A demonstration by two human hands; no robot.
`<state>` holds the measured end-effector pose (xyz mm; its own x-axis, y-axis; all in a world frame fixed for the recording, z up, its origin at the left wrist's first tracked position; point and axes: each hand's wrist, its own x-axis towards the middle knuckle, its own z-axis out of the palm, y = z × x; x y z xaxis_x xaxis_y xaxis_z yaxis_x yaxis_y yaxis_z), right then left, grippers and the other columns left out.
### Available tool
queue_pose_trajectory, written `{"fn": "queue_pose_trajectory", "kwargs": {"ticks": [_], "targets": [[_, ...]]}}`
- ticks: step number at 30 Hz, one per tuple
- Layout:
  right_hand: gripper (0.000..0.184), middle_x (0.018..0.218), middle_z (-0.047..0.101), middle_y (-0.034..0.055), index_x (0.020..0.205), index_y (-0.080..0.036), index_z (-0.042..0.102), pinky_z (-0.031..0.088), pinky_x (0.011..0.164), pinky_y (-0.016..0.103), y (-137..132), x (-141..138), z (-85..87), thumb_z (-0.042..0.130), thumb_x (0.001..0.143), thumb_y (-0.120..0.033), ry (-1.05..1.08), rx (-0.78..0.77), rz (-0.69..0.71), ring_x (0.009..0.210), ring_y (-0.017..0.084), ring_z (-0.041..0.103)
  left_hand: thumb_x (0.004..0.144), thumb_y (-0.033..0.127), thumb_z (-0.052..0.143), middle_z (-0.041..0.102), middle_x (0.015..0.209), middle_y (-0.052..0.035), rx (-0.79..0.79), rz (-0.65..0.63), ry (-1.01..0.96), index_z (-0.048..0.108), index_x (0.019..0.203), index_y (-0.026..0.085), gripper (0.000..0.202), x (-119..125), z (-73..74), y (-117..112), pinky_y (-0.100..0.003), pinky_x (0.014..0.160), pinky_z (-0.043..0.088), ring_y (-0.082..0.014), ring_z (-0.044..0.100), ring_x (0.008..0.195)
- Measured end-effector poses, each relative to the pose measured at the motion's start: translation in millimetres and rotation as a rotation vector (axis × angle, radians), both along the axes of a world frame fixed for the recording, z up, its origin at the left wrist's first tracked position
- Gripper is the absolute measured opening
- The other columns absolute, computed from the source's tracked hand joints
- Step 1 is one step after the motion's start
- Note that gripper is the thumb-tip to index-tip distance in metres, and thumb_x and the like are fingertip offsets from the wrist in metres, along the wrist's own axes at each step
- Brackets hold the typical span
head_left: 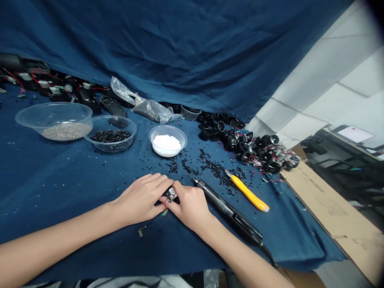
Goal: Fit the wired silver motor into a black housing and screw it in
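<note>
Small wired part [171,195], pinched between left hand [144,199] and right hand [189,205], no readable writing

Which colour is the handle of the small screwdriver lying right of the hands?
Yellow. The screwdriver handle shows clearly in the head view, on the blue cloth.

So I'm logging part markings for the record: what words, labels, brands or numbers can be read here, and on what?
None can be read.
Small part pinched between the left hand and right hand: no marking that can be made out.
Black tool and yellow tool: no label shows.
Three bowls, such as the one of white bits: unmarked.
Screen at far right: too blurred.
</note>
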<state>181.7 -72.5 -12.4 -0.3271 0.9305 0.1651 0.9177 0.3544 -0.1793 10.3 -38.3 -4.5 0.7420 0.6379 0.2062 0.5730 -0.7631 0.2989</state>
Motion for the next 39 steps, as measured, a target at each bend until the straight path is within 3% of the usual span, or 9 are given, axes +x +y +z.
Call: {"fn": "queue_pose_trajectory", "kwargs": {"ticks": [4, 7, 13, 19, 23, 25, 32, 39], "targets": [[0.028, 0.072, 0.069, 0.0032, 0.087, -0.019, 0.054, 0.035, 0.052, 0.026, -3, -6, 11.7, 0.05, 0.092, -0.046, -0.087, -0.006, -0.05, 0.063, 0.02, 0.068, 0.085, 0.031, 0.053, 0.063, 0.099, -0.0132, 0.241, 0.026, 0.201, 0.06, 0.107, 0.01, 0.031, 2, 6.6, -8, -0.04, 0.078, 0.041, -0.0295, 0.056, 0.092], [0.025, 0.074, 0.07, 0.005, 0.093, -0.018, 0.053, 0.042, 0.054, 0.028, -8, -10, 18.8, 0.046, 0.094, -0.042, -0.167, 0.001, -0.072, 0.065, 0.023, 0.069, 0.086, 0.035, 0.053, 0.065, 0.102, -0.0161, 0.302, 0.057, 0.28, 0.061, 0.109, 0.008, 0.036, 4, 10.0, -14, -0.041, 0.08, 0.042, -0.0301, 0.058, 0.093], [0.028, 0.077, 0.07, 0.008, 0.101, -0.016, 0.05, 0.048, 0.058, 0.033, -19, -15, 26.4, 0.043, 0.094, -0.042, -0.202, 0.011, -0.068, 0.067, 0.027, 0.069, 0.084, 0.039, 0.052, 0.069, 0.09, -0.0172, 0.212, 0.171, 0.339, 0.064, 0.106, 0.007, 0.04, 8, 22.2, -34, -0.042, 0.076, 0.047, -0.0327, 0.063, 0.087], [0.025, 0.077, 0.07, 0.0088, 0.104, -0.016, 0.05, 0.049, 0.057, 0.032, -15, -13, 27.0, 0.041, 0.095, -0.037, -0.209, -0.005, -0.079, 0.067, 0.026, 0.07, 0.083, 0.049, 0.052, 0.068, 0.105, -0.0194, -0.014, 0.233, 0.263, 0.058, 0.114, 0.008, 0.052, 14, 27.1, -40, -0.044, 0.075, 0.051, -0.0346, 0.066, 0.09], [0.022, 0.076, 0.068, 0.009, 0.101, -0.015, 0.052, 0.049, 0.056, 0.032, -14, -14, 28.1, 0.039, 0.096, -0.032, -0.225, 0.015, -0.055, 0.066, 0.027, 0.07, 0.085, 0.028, 0.048, 0.066, 0.109, -0.0183, 0.068, 0.204, 0.278, 0.054, 0.122, 0.008, 0.043, 17, 24.0, -31, -0.043, 0.079, 0.05, -0.0329, 0.065, 0.095], [0.02, 0.073, 0.068, 0.0093, 0.097, -0.015, 0.052, 0.049, 0.054, 0.033, -15, -16, 28.4, 0.04, 0.095, -0.031, -0.232, 0.024, -0.055, 0.063, 0.027, 0.069, 0.082, 0.02, 0.047, 0.066, 0.107, -0.0176, 0.14, 0.191, 0.313, 0.057, 0.118, 0.008, 0.039, 18, 22.4, -27, -0.043, 0.079, 0.05, -0.0321, 0.064, 0.094], [0.019, 0.071, 0.067, 0.0075, 0.092, -0.015, 0.053, 0.051, 0.05, 0.036, -16, -20, 24.5, 0.042, 0.094, -0.031, -0.218, 0.058, -0.088, 0.059, 0.027, 0.069, 0.084, 0.017, 0.046, 0.067, 0.097, -0.0155, 0.274, 0.148, 0.385, 0.062, 0.109, 0.008, 0.031, 19, 12.0, -15, -0.041, 0.072, 0.053, -0.0299, 0.065, 0.085], [0.02, 0.069, 0.067, 0.008, 0.091, -0.013, 0.055, 0.053, 0.05, 0.036, -15, -24, 21.8, 0.044, 0.094, -0.03, -0.173, 0.083, -0.12, 0.059, 0.028, 0.069, 0.09, 0.017, 0.048, 0.068, 0.104, -0.0172, 0.266, 0.131, 0.404, 0.062, 0.113, 0.007, 0.029, 16, 4.4, -7, -0.039, 0.076, 0.055, -0.0293, 0.067, 0.092]]}}
